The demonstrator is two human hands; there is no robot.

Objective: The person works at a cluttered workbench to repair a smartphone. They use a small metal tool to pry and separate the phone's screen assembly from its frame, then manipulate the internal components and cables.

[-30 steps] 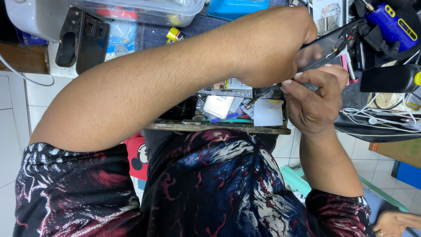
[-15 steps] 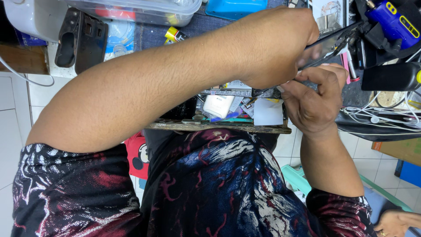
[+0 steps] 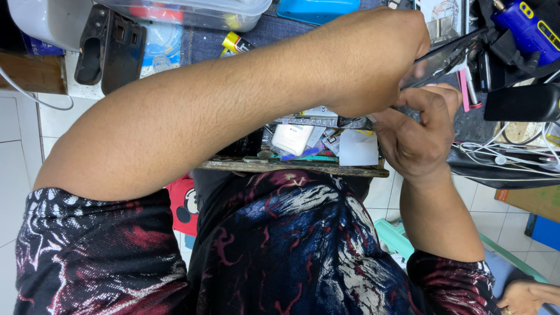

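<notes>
- A thin dark flat panel (image 3: 443,55), seemingly a phone screen or back cover, is gripped at its near end by the left hand (image 3: 373,64), closed around it.
- Just below that grip, the right hand (image 3: 417,137) is closed with fingers pinched at the panel's edge; whether a tool is held cannot be told.
- The work is judged mid-way: the panel is raised off the bench, not yet set down.
- Beyond the grip, a blue tool (image 3: 528,29) is seen lying untouched.

The left hand (image 3: 373,58) is curled into a closed grip, its forearm crossing the chest. Just below it, the right hand (image 3: 417,137) pinches with fingers bent, wrist raised.
</notes>
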